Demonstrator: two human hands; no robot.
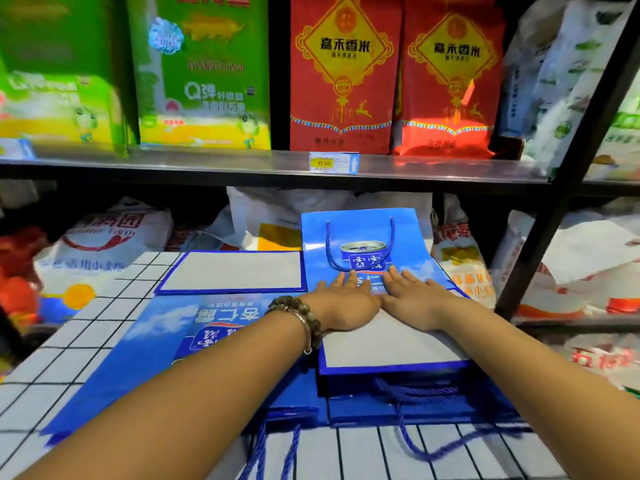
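A blue paper gift bag point(360, 237) with a blue rope handle and a printed can lies flat at the far side of the table, its top toward the shelf. My left hand point(343, 299), with a bead bracelet at the wrist, and my right hand point(412, 296) lie side by side, palms down and fingers straight, pressing on the bag's lower part. Under my wrists the bag's white folded base panel point(384, 344) shows. Another flat blue bag point(162, 344) lies to the left, partly under my left forearm.
The table wears a white cloth with a black grid point(79, 341). A white panel with a blue border point(235, 271) lies at the far left. Loose blue rope handles point(412, 441) trail at the near edge. Behind stand metal shelves point(207, 161) with rice bags and a black upright point(568, 174).
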